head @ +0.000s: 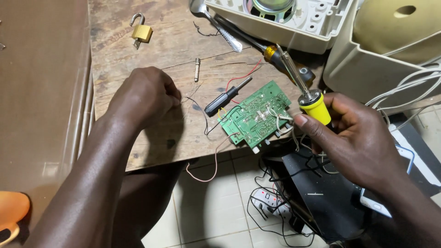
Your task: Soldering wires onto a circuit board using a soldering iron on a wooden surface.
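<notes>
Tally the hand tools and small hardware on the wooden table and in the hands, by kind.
Soldering iron, in the right hand: 1
Screwdrivers: 2
Spoon: 1
Padlock: 1
Green circuit board: 1
Small metal pin: 1
Total: 7

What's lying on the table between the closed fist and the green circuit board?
In the head view, a small black-handled screwdriver and thin wires lie between the left hand and the circuit board.

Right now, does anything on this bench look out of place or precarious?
Yes. The green circuit board hangs partly over the edge of the wooden table, its wires trailing down to the floor. A brass padlock lies open among the tools. The right hand holds a yellow-handled soldering iron.
</notes>
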